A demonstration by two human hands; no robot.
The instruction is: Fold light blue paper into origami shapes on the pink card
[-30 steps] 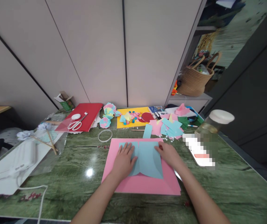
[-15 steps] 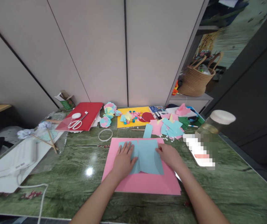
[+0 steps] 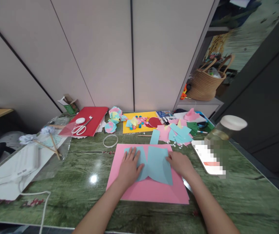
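A light blue folded paper (image 3: 157, 164) lies on a large pink sheet (image 3: 149, 190) on the green marble table (image 3: 80, 182). My left hand (image 3: 129, 167) rests flat on the blue paper's left part, fingers stretched out. My right hand (image 3: 181, 163) presses at the blue paper's right edge, fingers bent down onto it.
Behind the sheet lie blue and pink paper scraps (image 3: 175, 133), a yellow sheet with beads (image 3: 139, 123), a white ring (image 3: 110, 140), a red folder (image 3: 85, 120) with white scissors (image 3: 80, 128), a jar with a white lid (image 3: 224, 130), and a white device with a cable (image 3: 23, 162) at left.
My right hand has slid a little to the right along the blue paper's edge, and the right flap has shifted. The left hand has stayed put.
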